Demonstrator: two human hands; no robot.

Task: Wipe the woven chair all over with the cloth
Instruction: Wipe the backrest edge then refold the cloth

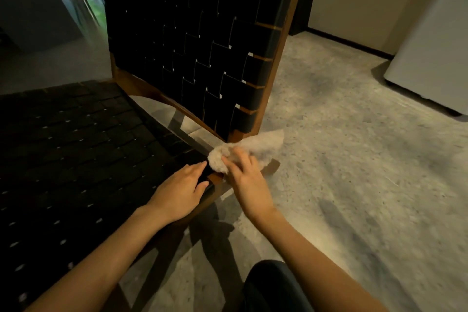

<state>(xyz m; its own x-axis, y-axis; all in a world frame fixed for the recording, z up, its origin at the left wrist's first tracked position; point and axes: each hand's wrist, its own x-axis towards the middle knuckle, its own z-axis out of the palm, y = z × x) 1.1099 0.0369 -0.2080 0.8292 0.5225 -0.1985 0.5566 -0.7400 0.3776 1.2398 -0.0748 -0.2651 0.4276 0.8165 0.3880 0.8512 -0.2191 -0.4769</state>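
Observation:
The woven chair (197,48) has black straps on a brown wooden frame; its seat fills the lower left and its backrest rises at the centre. A fluffy cream cloth (255,147) lies bunched at the seat's rear right corner, beside the foot of the backrest post. My right hand (248,185) grips the cloth and holds it against the wooden frame there. My left hand (179,192) rests flat on the seat's right edge, fingers straight, just left of the cloth.
Speckled grey floor (354,159) spreads to the right of the chair. A white appliance or cabinet (435,58) stands at the far right against a pale wall. A dark knee (273,286) shows at the bottom. A dim doorway lies at the upper left.

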